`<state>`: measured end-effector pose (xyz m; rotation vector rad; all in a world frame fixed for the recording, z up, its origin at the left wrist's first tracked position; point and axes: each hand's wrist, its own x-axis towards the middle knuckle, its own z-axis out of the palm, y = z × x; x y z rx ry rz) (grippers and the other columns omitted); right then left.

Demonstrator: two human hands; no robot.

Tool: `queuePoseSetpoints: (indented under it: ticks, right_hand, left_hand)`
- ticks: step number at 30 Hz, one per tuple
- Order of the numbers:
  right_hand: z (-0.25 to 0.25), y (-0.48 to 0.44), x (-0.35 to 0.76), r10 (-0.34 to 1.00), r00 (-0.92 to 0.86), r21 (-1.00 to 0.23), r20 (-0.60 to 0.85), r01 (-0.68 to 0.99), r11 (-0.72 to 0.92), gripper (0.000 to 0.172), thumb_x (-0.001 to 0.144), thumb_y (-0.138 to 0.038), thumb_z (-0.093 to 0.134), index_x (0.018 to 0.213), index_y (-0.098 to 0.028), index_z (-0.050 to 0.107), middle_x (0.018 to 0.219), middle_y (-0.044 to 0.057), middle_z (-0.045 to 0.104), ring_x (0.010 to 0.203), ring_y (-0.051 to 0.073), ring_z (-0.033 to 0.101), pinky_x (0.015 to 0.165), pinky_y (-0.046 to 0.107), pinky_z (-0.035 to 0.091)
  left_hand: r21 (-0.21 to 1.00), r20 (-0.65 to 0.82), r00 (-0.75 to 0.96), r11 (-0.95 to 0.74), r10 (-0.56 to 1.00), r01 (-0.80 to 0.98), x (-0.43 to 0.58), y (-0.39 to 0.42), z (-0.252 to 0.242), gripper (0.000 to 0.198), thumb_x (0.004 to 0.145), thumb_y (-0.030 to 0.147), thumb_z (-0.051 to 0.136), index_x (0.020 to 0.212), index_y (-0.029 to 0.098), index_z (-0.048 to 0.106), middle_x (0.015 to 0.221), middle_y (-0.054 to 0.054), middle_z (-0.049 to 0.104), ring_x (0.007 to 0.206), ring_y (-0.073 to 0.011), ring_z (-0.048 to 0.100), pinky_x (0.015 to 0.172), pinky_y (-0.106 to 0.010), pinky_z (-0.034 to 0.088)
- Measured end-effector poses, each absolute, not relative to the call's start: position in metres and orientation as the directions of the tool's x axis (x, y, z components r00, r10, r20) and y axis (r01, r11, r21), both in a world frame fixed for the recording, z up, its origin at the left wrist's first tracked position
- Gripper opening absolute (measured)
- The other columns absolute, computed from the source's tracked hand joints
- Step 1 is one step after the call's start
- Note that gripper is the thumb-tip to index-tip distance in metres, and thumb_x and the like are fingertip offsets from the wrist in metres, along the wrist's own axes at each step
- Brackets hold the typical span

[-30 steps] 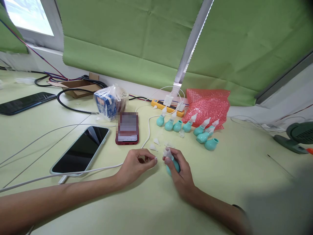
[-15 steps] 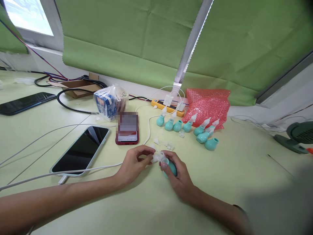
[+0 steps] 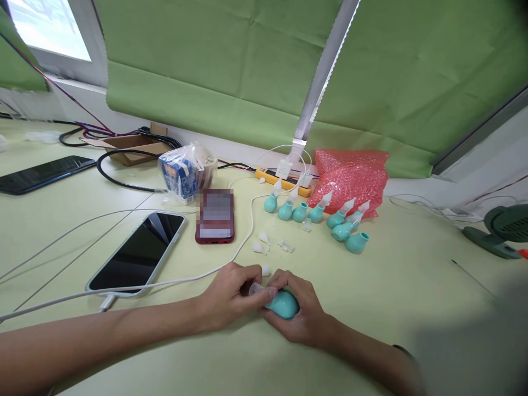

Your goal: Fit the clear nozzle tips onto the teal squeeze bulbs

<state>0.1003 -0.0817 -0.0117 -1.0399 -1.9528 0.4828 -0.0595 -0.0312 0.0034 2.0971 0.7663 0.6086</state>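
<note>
My right hand (image 3: 308,309) is wrapped round a teal rubber squeeze bulb (image 3: 285,306), which lies tilted with its neck to the left. At that neck my left hand (image 3: 229,296) pinches a clear plastic connector (image 3: 255,288); the fingers hide where the two parts meet. Just beyond the fingertips lies a small white piece (image 3: 265,270). Farther back are white nozzle tips (image 3: 259,248) and a clear plastic fitting (image 3: 286,246). Several more teal bulbs (image 3: 317,213) stand or lean in a row, most with clear pointed nozzles, some with bare necks.
A white cable (image 3: 198,279) runs across the table past my left hand. Two phones, one pale-edged (image 3: 138,256) and one red-cased (image 3: 215,217), lie left of centre. A pink bubble-wrap bag (image 3: 350,179) and a yellow power strip (image 3: 264,175) are behind the bulbs.
Both hands have come closer to me with the bulb. The bulb has turned so its neck points left, and my left fingers now grip the clear connector there. The white tips are uncovered.
</note>
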Motion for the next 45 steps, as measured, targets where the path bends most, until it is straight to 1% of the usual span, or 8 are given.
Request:
queuePoseSetpoints:
  ticks: [4,8,16,25,30,36,42,45]
  right_hand:
    - [-0.014,-0.082,0.101,0.740,-0.333,-0.586,0.584,0.458,0.669,0.025,0.063,-0.011,0.055,0.079,-0.021,0.039,0.068,0.000,0.049,0.059,0.012,0.048,0.054,0.024,0.041]
    - [-0.012,-0.085,0.100,0.735,-0.332,-0.590,0.591,0.442,0.675,0.029,0.064,-0.011,0.057,0.081,-0.021,0.036,0.069,0.001,0.049,0.060,0.013,0.048,0.054,0.025,0.042]
    - [-0.013,-0.085,0.098,0.696,-0.328,-0.562,0.639,0.420,0.713,0.030,0.067,-0.013,0.058,0.088,-0.022,0.038,0.070,0.001,0.049,0.060,0.013,0.047,0.053,0.025,0.042]
    - [-0.009,-0.085,0.101,0.624,-0.363,-0.536,0.693,0.320,0.781,0.038,0.067,-0.004,0.053,0.095,-0.025,0.038,0.073,0.001,0.049,0.062,0.012,0.048,0.054,0.026,0.043]
    - [-0.012,-0.075,0.106,0.666,-0.158,-0.598,0.729,0.328,0.732,0.034,0.067,-0.006,0.054,0.093,-0.022,0.040,0.074,0.002,0.049,0.065,0.014,0.050,0.056,0.029,0.044]
    - [0.016,-0.044,0.138,0.719,0.094,-0.596,0.689,0.639,0.487,0.019,0.065,-0.019,0.061,0.079,-0.019,0.049,0.075,0.003,0.055,0.072,0.016,0.053,0.066,0.032,0.044]
    - [0.049,-0.017,0.193,0.895,0.208,-0.669,0.396,0.733,0.126,0.024,0.060,-0.029,0.063,0.077,-0.019,0.049,0.072,0.003,0.061,0.068,0.018,0.058,0.061,0.030,0.046]
    - [0.048,-0.011,0.212,0.953,0.131,-0.588,0.273,0.807,0.058,0.024,0.058,-0.028,0.063,0.076,-0.018,0.052,0.070,0.002,0.061,0.067,0.018,0.058,0.060,0.029,0.047]
  left_hand:
    - [0.673,0.205,0.751,-0.648,0.627,0.357,-0.061,-0.033,0.004,0.032,0.078,0.038,0.040,0.056,0.015,0.038,0.046,0.006,0.030,0.042,-0.0061,0.025,0.043,-0.020,0.019]
    - [0.686,0.230,0.811,-0.681,0.539,0.258,-0.063,-0.031,0.004,0.030,0.084,0.031,0.029,0.059,0.016,0.035,0.049,0.005,0.029,0.043,-0.0065,0.025,0.045,-0.020,0.021]
    - [0.848,0.118,0.796,-0.477,0.594,0.231,-0.059,-0.024,0.004,0.041,0.086,0.037,0.026,0.051,0.014,0.027,0.050,0.005,0.018,0.047,-0.0065,0.018,0.044,-0.021,0.019]
    - [0.989,-0.067,0.726,-0.052,0.685,0.140,-0.057,-0.025,0.005,0.046,0.084,0.039,0.024,0.047,0.015,0.035,0.038,0.005,0.027,0.039,-0.0058,0.024,0.040,-0.019,0.022]
    - [0.971,0.088,0.652,-0.212,0.753,0.115,-0.054,-0.026,-0.002,0.031,0.079,0.039,0.041,0.067,0.013,0.051,0.052,0.003,0.042,0.048,-0.0066,0.035,0.045,-0.017,0.028]
    - [0.908,0.115,0.561,-0.316,0.820,0.275,-0.053,-0.026,-0.007,0.019,0.069,0.020,0.054,0.088,0.017,0.053,0.072,0.000,0.055,0.059,-0.0102,0.049,0.051,-0.019,0.039]
    - [0.826,0.210,0.577,-0.459,0.789,0.327,-0.055,-0.029,-0.008,0.037,0.068,0.006,0.043,0.100,0.020,0.054,0.098,-0.004,0.056,0.075,-0.0125,0.055,0.053,-0.017,0.044]
    - [0.793,0.234,0.609,-0.511,0.758,0.331,-0.055,-0.030,-0.007,0.041,0.067,0.005,0.041,0.101,0.023,0.054,0.120,-0.005,0.045,0.073,-0.0112,0.057,0.051,-0.017,0.045]
